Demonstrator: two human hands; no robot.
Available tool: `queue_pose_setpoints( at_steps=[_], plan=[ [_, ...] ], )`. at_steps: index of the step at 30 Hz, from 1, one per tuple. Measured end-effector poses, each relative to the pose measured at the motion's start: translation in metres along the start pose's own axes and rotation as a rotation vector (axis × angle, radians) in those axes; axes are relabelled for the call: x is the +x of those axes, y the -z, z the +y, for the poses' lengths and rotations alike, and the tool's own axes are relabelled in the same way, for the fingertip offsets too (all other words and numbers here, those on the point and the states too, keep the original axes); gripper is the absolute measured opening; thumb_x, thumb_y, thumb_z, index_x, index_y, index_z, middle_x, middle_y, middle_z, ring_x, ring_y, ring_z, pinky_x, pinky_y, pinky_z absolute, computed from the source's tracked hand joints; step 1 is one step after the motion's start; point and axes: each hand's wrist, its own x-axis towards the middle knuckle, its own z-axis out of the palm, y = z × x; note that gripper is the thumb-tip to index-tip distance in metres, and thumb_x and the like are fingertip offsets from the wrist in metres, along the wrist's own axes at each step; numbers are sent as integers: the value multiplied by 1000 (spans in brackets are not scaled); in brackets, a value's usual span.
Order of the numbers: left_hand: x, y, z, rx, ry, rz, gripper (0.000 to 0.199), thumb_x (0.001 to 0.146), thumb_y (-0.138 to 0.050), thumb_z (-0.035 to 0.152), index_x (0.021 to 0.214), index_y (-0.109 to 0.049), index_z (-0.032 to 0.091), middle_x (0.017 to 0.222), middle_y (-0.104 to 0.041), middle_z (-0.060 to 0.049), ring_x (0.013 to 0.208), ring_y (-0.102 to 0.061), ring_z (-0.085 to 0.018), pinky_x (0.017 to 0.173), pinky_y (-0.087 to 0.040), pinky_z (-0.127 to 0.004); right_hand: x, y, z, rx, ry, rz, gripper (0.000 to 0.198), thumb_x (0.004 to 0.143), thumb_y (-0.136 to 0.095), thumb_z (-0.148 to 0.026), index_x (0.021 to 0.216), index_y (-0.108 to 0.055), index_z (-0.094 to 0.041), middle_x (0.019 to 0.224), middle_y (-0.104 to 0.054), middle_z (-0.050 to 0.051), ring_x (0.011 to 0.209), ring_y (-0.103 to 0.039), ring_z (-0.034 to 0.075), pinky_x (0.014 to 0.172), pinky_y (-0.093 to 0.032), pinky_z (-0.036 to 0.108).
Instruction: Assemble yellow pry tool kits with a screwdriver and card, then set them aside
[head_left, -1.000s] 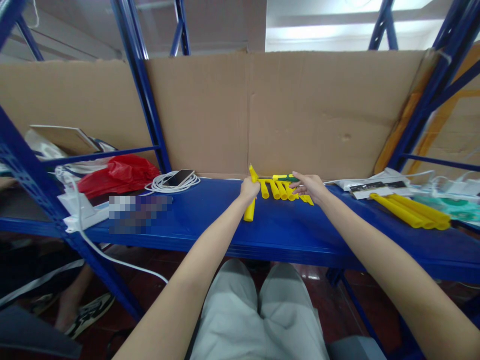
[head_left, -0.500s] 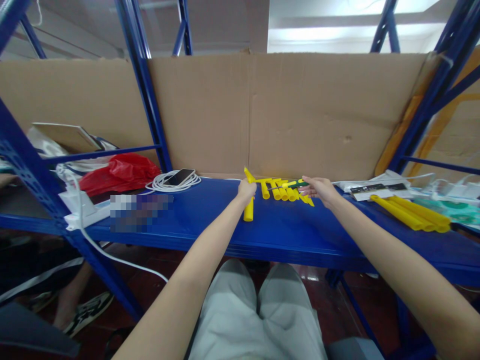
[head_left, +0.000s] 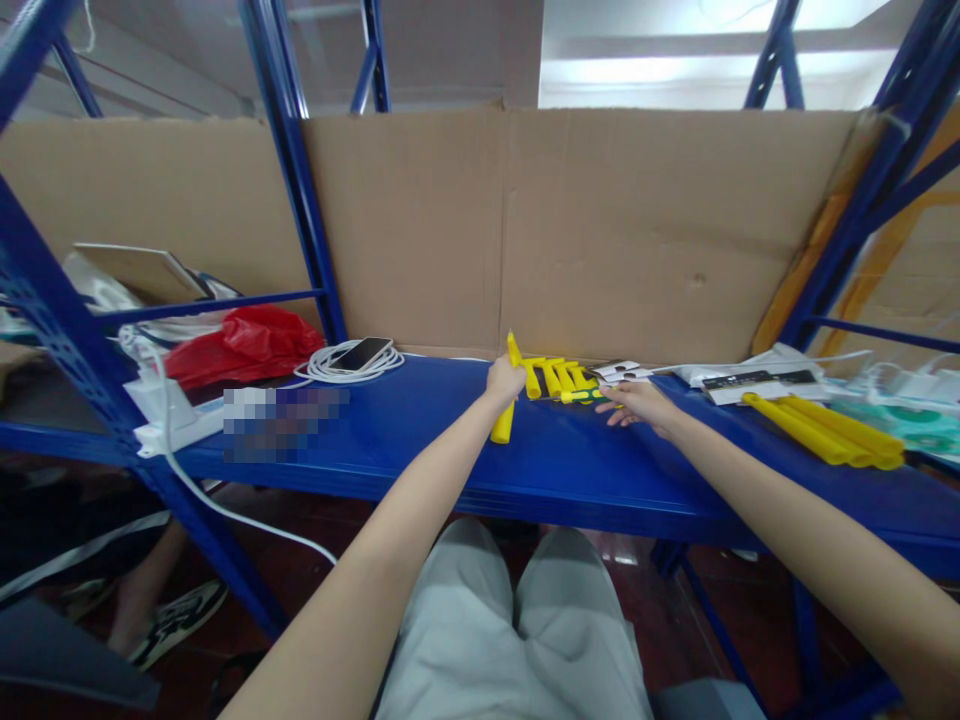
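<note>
My left hand point(head_left: 504, 382) is closed around a yellow T-shaped plastic tool with a tube handle point(head_left: 502, 424), held upright above the blue shelf. Between the thumb and fingers of my right hand point(head_left: 641, 405) is the end of a screwdriver point(head_left: 581, 397) with a green and yellow handle; the other fingers are loosely stretched. It points left and lies low, in front of a row of several similar yellow T-shaped tools point(head_left: 551, 377). Behind my right hand are white cards with dark ovals point(head_left: 621, 372).
Yellow tubes point(head_left: 825, 430) lie at the right, in front of a white packet point(head_left: 761, 385). At the left are a phone point(head_left: 364, 354) on a coiled white cable point(head_left: 322, 368), a red bag point(head_left: 247, 345) and a power strip point(head_left: 184, 425). Cardboard point(head_left: 405, 230) walls the back of the blue shelf point(head_left: 420, 400).
My right hand has moved lower and slightly right with the screwdriver, uncovering the white cards. The tool in my left hand has turned, its head now narrower to the view.
</note>
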Motion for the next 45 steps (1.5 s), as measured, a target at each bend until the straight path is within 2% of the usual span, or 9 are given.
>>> queue_pose_setpoints(
  at_steps=[8,18,23,27,32,37,40,42,45],
  plan=[
    [-1,-1,-1,16,-26,7,25,84,-49,13,104,-64,11,82,-70,-10,42,-55,-11,42,-41,-21,9,6,13,-168,-1,-78,29,87,-66,-33,68,-55,-14,48,-62,1,25,-33,2,25,-19,14],
    [1,-1,-2,-5,-29,10,22,84,-52,14,103,-63,13,86,-70,-9,46,-58,-11,43,-42,-20,12,9,13,-244,-25,-107,33,86,-68,-33,64,-50,-16,47,-59,-1,24,-32,2,25,-19,15],
    [1,-2,-3,-5,-35,9,25,84,-49,13,105,-63,13,83,-70,-8,44,-57,-11,43,-42,-20,14,15,15,-265,-47,-99,25,87,-65,-32,71,-56,-15,49,-62,0,26,-35,4,26,-21,16],
    [1,-2,-3,-7,-29,4,25,84,-50,14,106,-63,14,81,-70,-7,44,-57,-11,44,-43,-21,18,28,12,-243,-9,-25,18,88,-61,-21,72,-58,-15,50,-62,-1,29,-39,5,28,-25,16],
    [-1,-2,-1,9,-14,3,24,85,-50,15,104,-64,13,83,-70,-9,45,-58,-12,44,-43,-21,36,53,13,-335,88,216,15,86,-57,-11,72,-63,-14,50,-59,-1,33,-43,7,31,-29,18],
    [-1,-1,-2,9,-25,-14,24,83,-49,14,102,-63,13,83,-69,-9,46,-58,-11,43,-42,-20,59,69,20,-611,81,232,24,78,-55,-2,85,-74,-14,63,-68,3,46,-56,11,43,-43,21],
    [0,0,-3,9,-29,-22,24,83,-48,13,102,-63,12,83,-68,-8,46,-56,-10,44,-42,-19,68,70,23,-936,122,197,32,72,-55,2,85,-78,-16,80,-75,9,76,-70,21,67,-52,25],
    [0,-1,-3,12,-35,-22,25,82,-48,12,102,-62,12,81,-68,-8,47,-56,-10,45,-42,-19,74,68,25,-1071,145,171,36,70,-55,2,89,-79,-17,91,-76,13,93,-70,26,79,-52,28],
    [1,-1,-3,11,-36,-29,26,82,-47,11,102,-62,11,78,-67,-7,46,-55,-10,46,-43,-19,80,64,32,-1128,158,119,40,70,-55,1,96,-79,-16,100,-75,15,102,-69,27,87,-50,29]
  ],
)
